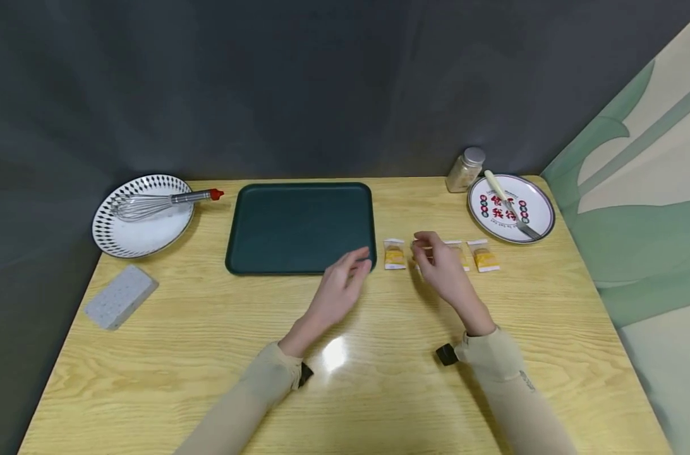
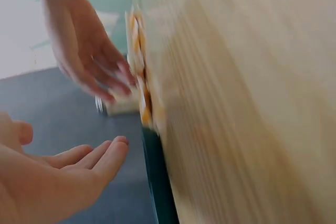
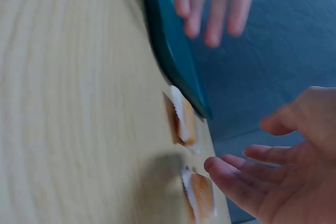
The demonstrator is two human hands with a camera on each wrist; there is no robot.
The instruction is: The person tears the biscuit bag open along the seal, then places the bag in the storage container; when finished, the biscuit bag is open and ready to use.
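Observation:
My left hand (image 1: 340,284) hovers by the front right corner of the dark green tray (image 1: 302,227), its fingers extended and nothing in them. To its right, my right hand (image 1: 441,265) hangs over a row of small wrapped snacks, fingers loosely bent and holding nothing. The leftmost packet (image 1: 395,254) lies beside the tray, and the rightmost packet (image 1: 484,258) sits past the right hand. Packets between them are partly covered by that hand. In the right wrist view, the fingertips come close to one orange-and-white packet (image 3: 202,195).
At the left, a patterned plate (image 1: 143,237) bears a whisk (image 1: 163,203), with a grey speckled block (image 1: 121,297) in front. A lidded jar (image 1: 466,170) stands at the back right next to a plate (image 1: 481,218) with a fork (image 1: 510,205) across it. A dark wall (image 1: 322,88) bounds the table's back.

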